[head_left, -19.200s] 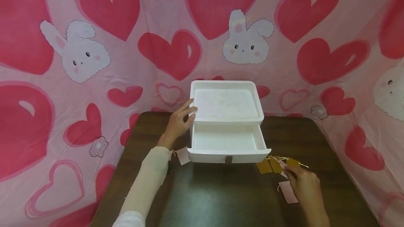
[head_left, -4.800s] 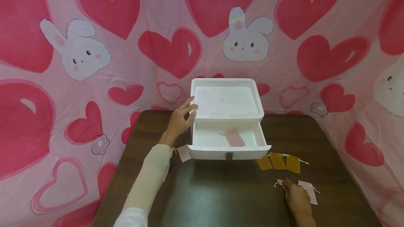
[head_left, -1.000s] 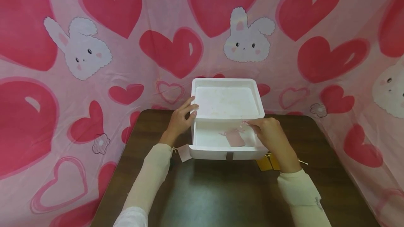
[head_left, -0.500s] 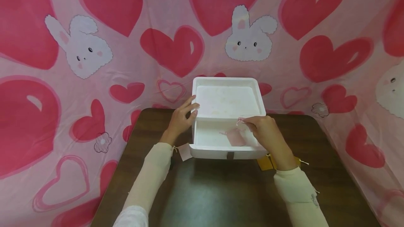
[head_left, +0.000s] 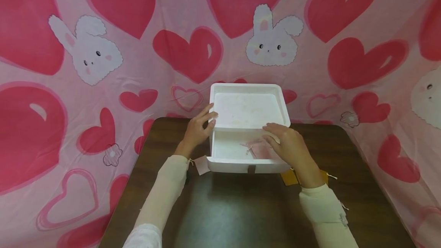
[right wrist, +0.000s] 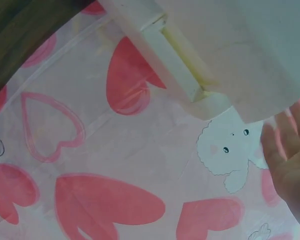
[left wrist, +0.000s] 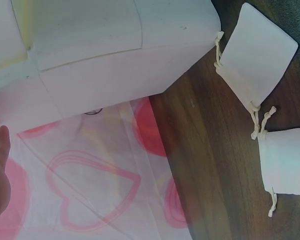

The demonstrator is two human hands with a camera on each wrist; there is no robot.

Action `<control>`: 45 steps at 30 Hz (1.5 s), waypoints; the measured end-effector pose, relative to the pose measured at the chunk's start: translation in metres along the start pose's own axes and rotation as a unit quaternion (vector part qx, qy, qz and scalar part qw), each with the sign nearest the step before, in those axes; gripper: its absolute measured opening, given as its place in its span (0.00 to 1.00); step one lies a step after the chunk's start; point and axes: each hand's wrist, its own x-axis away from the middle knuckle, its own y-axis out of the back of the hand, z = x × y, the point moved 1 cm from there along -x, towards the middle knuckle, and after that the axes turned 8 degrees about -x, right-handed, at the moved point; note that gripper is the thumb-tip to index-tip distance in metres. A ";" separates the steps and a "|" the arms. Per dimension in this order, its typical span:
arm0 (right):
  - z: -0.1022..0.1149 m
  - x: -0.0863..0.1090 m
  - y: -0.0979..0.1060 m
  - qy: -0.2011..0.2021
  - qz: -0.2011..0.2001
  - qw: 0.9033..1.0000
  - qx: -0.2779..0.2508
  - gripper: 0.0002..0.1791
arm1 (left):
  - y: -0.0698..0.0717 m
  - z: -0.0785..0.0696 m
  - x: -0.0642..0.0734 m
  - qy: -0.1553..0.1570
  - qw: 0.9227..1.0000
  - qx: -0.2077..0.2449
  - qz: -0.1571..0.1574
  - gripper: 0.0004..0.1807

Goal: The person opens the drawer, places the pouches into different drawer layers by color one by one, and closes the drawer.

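A white drawer unit [head_left: 249,110] with a tray-like top stands on the table, its upper drawer [head_left: 225,144] pulled out. My left hand [head_left: 196,131] rests its extended fingers against the unit's left edge. Over the drawer's right part is my right hand [head_left: 289,142], fingers loosely extended and holding nothing, fingertips near the front rim of the top. Below it, pink drawstring pouches [head_left: 263,150] lie overlapping in the drawer, partly hidden by the hand. In the right wrist view the fingers [right wrist: 272,145] sit beside the white unit.
Mustard pouches [head_left: 289,177] lie right of the drawer, partly behind my right forearm. Pale drawstring pouches [left wrist: 257,55] lie left of the unit on the dark wooden table [head_left: 220,209]. A cloth [head_left: 227,68] printed with hearts and rabbits hangs behind.
Earlier my right hand carried a pink pouch from the table by its string; it has now let it go in the drawer over another. My left hand stays at the unit.
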 end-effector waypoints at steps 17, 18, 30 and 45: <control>-0.003 0.006 0.005 -0.034 0.030 0.998 0.049 0.35 | 0.000 -0.001 0.000 0.003 1.000 -0.007 0.000 0.17; -0.004 0.006 0.005 -0.033 0.029 0.998 0.050 0.35 | 0.000 -0.001 0.000 0.002 1.000 -0.007 -0.002 0.17; -0.010 0.013 0.007 -0.033 0.018 0.998 0.055 0.33 | -0.001 -0.002 0.000 -0.005 1.000 -0.004 -0.013 0.16; -0.019 0.026 0.011 -0.053 0.008 0.997 0.056 0.33 | -0.001 -0.002 0.001 0.004 1.000 -0.001 -0.005 0.17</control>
